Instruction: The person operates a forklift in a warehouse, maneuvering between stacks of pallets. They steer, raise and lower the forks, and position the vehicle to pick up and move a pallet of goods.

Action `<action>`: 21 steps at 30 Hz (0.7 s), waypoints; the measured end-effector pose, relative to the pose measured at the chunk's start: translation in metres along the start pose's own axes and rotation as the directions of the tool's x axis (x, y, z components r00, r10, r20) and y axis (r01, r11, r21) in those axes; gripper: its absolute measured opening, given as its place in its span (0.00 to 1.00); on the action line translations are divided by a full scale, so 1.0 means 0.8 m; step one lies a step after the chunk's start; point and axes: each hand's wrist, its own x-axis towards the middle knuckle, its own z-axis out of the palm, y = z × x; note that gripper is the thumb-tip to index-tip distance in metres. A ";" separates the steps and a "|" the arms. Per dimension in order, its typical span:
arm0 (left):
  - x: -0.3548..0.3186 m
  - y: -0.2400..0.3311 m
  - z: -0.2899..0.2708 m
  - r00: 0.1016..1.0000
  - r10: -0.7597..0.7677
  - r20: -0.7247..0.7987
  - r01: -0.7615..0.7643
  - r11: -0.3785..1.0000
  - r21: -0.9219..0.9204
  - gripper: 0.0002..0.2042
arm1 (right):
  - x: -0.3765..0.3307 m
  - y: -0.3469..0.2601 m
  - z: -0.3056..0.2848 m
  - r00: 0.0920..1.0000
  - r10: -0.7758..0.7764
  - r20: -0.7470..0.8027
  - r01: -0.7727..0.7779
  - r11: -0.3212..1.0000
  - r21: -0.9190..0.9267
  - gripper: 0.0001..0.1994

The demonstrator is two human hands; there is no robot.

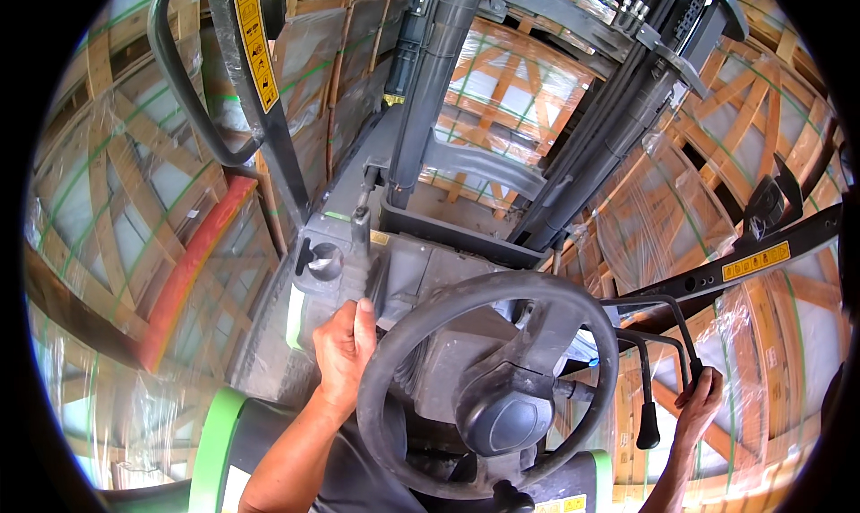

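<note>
Closest, the dark steering wheel (506, 416) is flanked by the curled left grip (345, 347), its hold impossible to tell, while at right the outer lever (685, 336) is grasped by the right grip (701, 395).

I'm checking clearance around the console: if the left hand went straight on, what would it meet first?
Probably the grey rod ahead of the left hand, beside the round recess; depth is hard to judge, so the gap is unclear.
</note>
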 end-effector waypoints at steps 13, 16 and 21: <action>-0.001 -0.007 -0.001 0.999 0.043 -0.004 -0.043 0.999 0.006 0.19 | -0.014 0.002 -0.011 1.000 0.030 -0.007 -0.030 0.999 -0.024 0.16; 0.000 -0.011 0.000 0.999 0.054 -0.007 -0.054 0.998 0.014 0.18 | -0.015 0.002 -0.012 0.999 0.039 -0.008 -0.039 0.999 -0.023 0.16; -0.003 -0.009 -0.002 0.998 0.058 -0.003 -0.058 0.998 -0.002 0.18 | -0.020 -0.004 -0.015 0.999 0.042 0.006 -0.042 0.998 -0.038 0.17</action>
